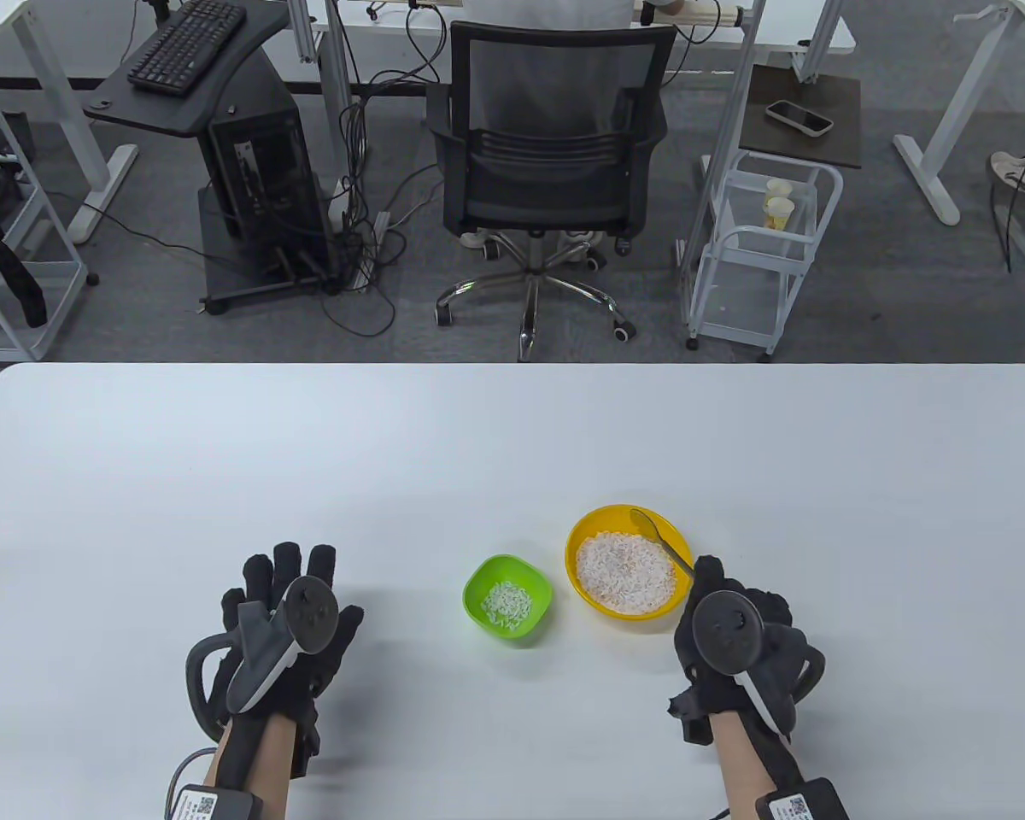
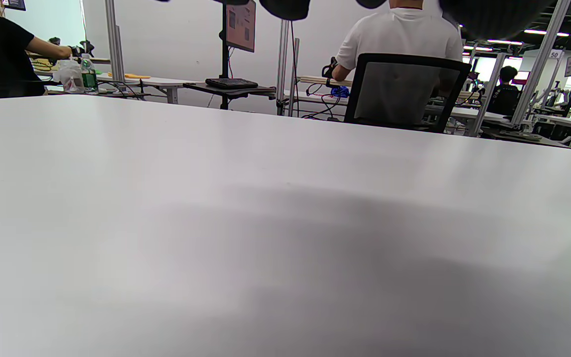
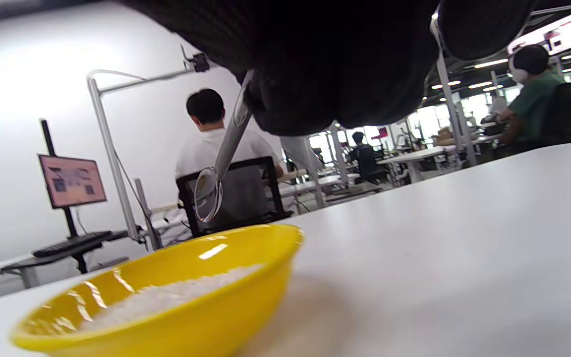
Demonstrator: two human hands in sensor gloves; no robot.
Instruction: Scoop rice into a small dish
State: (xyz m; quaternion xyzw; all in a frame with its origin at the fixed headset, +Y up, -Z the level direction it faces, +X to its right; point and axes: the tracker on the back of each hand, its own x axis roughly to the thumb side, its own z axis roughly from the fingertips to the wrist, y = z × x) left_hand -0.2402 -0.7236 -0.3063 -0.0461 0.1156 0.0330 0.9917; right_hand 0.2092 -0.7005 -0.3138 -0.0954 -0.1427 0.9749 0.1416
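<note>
- White table (image 1: 512, 427) fills the lower half of the table view; beyond its far edge stands an office chair (image 1: 551, 162) with a person seated past it, top centre.
- My left hand (image 1: 286, 615) lies at the lower left of the table view, fingers straight and spread, holding nothing, well apart from both bowls.
- My right hand (image 1: 735, 632) sits at the lower right, just beside the yellow bowl, fingers curled and pinching the handle of the spoon.
- Yellow bowl (image 1: 628, 568), right of centre, holds a bed of rice (image 1: 625, 574).
- Small green dish (image 1: 508, 600) stands just left of the yellow bowl, apart from it, with a little rice (image 1: 506, 605) in its bottom.
- Clear spoon (image 1: 662, 534) slants up-left from my fingers, its bowl (image 3: 208, 194) raised above the far rim of the yellow bowl; I cannot tell whether it carries any grains.
</note>
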